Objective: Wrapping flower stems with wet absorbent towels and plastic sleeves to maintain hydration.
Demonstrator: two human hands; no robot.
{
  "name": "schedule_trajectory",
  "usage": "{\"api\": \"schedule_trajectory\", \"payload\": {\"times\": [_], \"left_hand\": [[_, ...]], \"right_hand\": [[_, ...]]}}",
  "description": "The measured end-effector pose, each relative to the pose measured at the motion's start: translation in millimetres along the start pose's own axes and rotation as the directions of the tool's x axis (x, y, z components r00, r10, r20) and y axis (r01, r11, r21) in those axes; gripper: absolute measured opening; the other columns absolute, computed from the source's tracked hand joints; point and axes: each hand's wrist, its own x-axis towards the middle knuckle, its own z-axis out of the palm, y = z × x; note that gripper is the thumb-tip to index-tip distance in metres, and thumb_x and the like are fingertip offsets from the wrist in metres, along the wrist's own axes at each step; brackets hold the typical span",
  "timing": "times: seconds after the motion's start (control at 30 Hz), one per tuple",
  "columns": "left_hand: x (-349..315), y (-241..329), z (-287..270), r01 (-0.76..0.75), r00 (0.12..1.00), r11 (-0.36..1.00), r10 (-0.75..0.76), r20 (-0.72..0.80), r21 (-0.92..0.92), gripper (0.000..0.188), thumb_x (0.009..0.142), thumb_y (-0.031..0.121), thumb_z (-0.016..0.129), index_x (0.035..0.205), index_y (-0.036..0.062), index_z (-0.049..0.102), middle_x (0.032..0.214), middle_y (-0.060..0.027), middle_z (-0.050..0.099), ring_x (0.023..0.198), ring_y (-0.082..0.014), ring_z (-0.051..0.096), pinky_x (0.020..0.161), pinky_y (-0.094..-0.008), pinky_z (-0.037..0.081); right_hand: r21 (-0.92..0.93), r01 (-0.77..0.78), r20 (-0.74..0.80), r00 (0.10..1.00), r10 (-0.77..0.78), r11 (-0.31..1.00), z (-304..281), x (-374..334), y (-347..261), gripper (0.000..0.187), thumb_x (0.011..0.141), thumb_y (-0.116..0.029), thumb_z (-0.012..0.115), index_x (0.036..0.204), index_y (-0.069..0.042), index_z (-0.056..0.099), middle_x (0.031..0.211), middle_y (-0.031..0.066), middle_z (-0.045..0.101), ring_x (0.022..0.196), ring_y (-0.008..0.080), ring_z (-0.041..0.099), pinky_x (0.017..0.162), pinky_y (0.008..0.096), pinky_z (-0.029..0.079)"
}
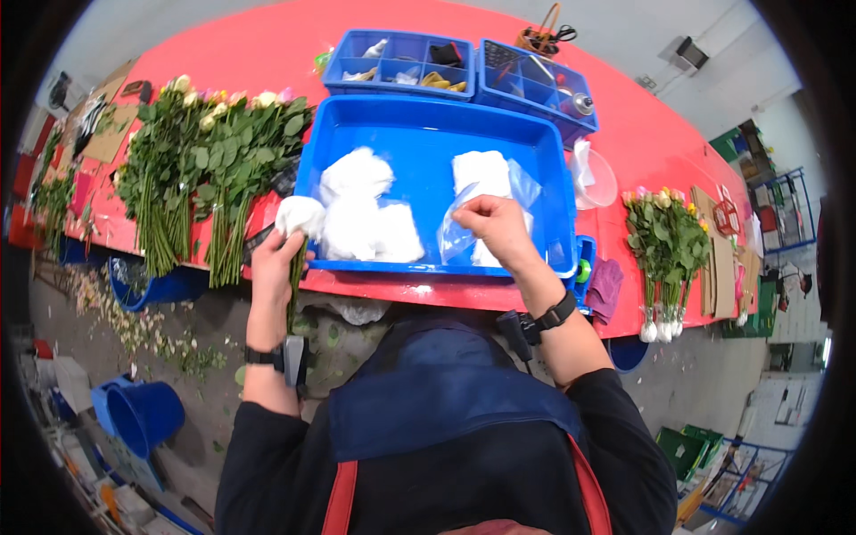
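Note:
A blue tray (428, 114) lies in front of me on a red-topped table. My left hand (275, 259), at its left front corner, is closed around green flower stems (296, 283); a white wet-looking cotton wad (300, 217) caps their upturned end. Over the tray's right half, my right hand (499, 226) pinches a clear plastic bag (456, 237) between thumb and fingers. Beneath that hand are a white folded pad stack (481, 169) and more clear plastic (524, 185). Loose white cotton wads (361, 214) fill the tray's left side. The flower heads of the held stems are hidden.
Rose bunches (209, 147) lie at left; another bunch with white-wrapped ends (662, 241) lies at right. Behind the tray stand two blue divided boxes (399, 64) (535, 85). A pink bowl (597, 178) and purple cloth (606, 287) sit right. Blue buckets (147, 417) stand below the table.

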Motion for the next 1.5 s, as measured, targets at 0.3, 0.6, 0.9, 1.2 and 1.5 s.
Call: {"api": "schedule_trajectory", "payload": {"times": [0.3, 0.6, 0.9, 1.2, 1.5], "left_hand": [[-60.7, 13.9, 77.9, 0.292, 0.825, 0.953, -0.210, 0.525, -0.078, 0.016, 0.090, 0.006, 0.057, 0.101, -0.0050, 0.059, 0.081, -0.0133, 0.065, 0.067, -0.0197, 0.063, 0.055, -0.0285, 0.050], [-57.9, -14.3, 92.7, 0.118, 0.910, 0.993, -0.107, 0.402, -0.002, 0.011, 0.089, 0.006, 0.060, 0.097, -0.0011, 0.058, 0.075, -0.0066, 0.062, 0.058, -0.0183, 0.063, 0.049, -0.0276, 0.049], [-64.6, -20.4, 136.9, -0.250, 0.881, 0.966, 0.200, 0.429, 0.061, 0.020, 0.088, 0.000, 0.059, 0.107, -0.0009, 0.056, 0.088, -0.0001, 0.056, 0.071, -0.0063, 0.052, 0.062, -0.0202, 0.042], [-103.2, -54.5, 203.1, -0.544, 0.780, 0.836, 0.469, 0.413, 0.078, 0.008, 0.085, -0.001, 0.059, 0.093, -0.0022, 0.057, 0.089, 0.0002, 0.057, 0.082, -0.0114, 0.055, 0.071, -0.0236, 0.044], [-110.6, -32.4, 256.4, -0.234, 0.853, 0.971, 0.230, 0.469, -0.050, 0.029, 0.092, 0.017, 0.060, 0.113, 0.0052, 0.044, 0.095, -0.0109, 0.059, 0.058, -0.0164, 0.059, 0.044, -0.0252, 0.047]], "right_hand": [[-0.080, 0.228, 0.257, 0.945, -0.200, 0.970, 75.1, -35.0, -1.2, 0.025, 0.075, -0.016, 0.071, 0.097, -0.004, 0.068, 0.090, 0.0151, 0.070, 0.087, 0.0211, 0.068, 0.077, 0.0357, 0.052], [0.676, -0.187, 0.108, 0.982, 0.156, 0.713, 35.9, -50.9, 4.3, 0.010, 0.083, -0.013, 0.068, 0.084, -0.004, 0.069, 0.069, 0.0020, 0.062, 0.051, 0.0050, 0.044, 0.045, 0.0225, 0.031], [-0.238, 0.518, -0.147, 0.817, -0.557, 0.822, 14.5, -82.4, -18.4, 0.009, 0.077, -0.010, 0.062, 0.078, -0.001, 0.060, 0.075, 0.0151, 0.061, 0.073, 0.0337, 0.060, 0.065, 0.0397, 0.047], [-0.315, 0.605, 0.043, 0.779, -0.626, 0.731, -21.3, -121.8, -23.4, 0.010, 0.078, -0.013, 0.057, 0.076, -0.004, 0.059, 0.075, 0.0167, 0.061, 0.071, 0.0379, 0.060, 0.061, 0.0463, 0.046], [0.181, 0.390, 0.039, 0.915, -0.403, 0.903, -99.9, -145.6, 68.8, 0.024, 0.079, -0.016, 0.068, 0.094, -0.001, 0.056, 0.079, 0.0096, 0.062, 0.069, 0.0233, 0.061, 0.061, 0.0391, 0.048]]}}
